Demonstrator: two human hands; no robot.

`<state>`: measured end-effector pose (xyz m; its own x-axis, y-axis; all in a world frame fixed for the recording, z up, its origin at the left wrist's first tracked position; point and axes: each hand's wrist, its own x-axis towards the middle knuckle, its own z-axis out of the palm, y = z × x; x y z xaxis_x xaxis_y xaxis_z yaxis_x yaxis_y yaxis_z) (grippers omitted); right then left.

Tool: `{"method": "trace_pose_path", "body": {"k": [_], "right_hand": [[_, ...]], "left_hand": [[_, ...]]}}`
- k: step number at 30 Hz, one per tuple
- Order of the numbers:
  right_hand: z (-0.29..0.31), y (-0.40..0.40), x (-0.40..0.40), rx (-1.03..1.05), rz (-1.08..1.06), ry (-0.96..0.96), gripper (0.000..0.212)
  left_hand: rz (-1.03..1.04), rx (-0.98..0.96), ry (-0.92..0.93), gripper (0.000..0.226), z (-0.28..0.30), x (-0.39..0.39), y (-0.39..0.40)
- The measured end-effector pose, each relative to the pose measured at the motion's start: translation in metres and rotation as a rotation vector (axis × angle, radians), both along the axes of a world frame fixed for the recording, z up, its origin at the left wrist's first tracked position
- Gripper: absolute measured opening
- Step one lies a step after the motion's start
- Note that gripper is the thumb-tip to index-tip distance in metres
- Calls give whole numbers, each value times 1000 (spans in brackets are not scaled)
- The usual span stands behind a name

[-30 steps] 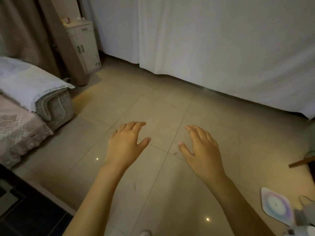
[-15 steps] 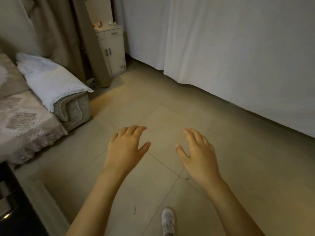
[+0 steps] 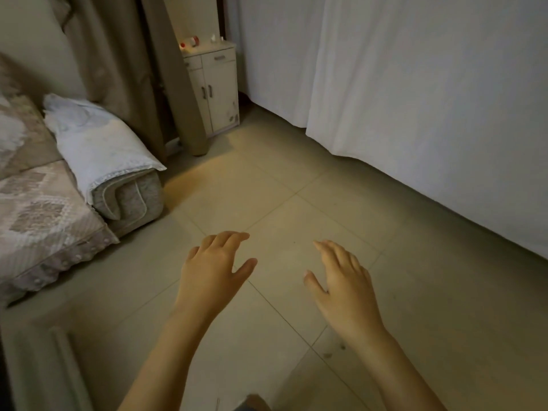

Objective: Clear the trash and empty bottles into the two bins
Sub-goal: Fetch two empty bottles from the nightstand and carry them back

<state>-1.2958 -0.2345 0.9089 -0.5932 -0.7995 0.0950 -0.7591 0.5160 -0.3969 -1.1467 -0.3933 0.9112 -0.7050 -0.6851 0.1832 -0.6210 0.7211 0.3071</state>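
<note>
My left hand and my right hand hover side by side over the beige tiled floor, palms down. Their fingers are relaxed and spread, and neither hand holds anything. No trash, bottle or bin shows in this view.
A sofa with a patterned cover and a white cloth over its armrest fills the left side. A small white cabinet stands in the far corner beside a brown curtain. White curtains hang along the right.
The view has swung left and forward: the sofa and cabinet now sit nearer the middle, and the items on the floor at the right are out of sight. Both hands stay empty.
</note>
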Motion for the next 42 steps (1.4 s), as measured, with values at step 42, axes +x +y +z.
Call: {"method": "trace_pose_path", "body": {"k": [42], "right_hand": [[-16,-521,-581,113,294,-7,55]], "left_hand": [[150,43,-100,48,-7,-531,-489]]}}
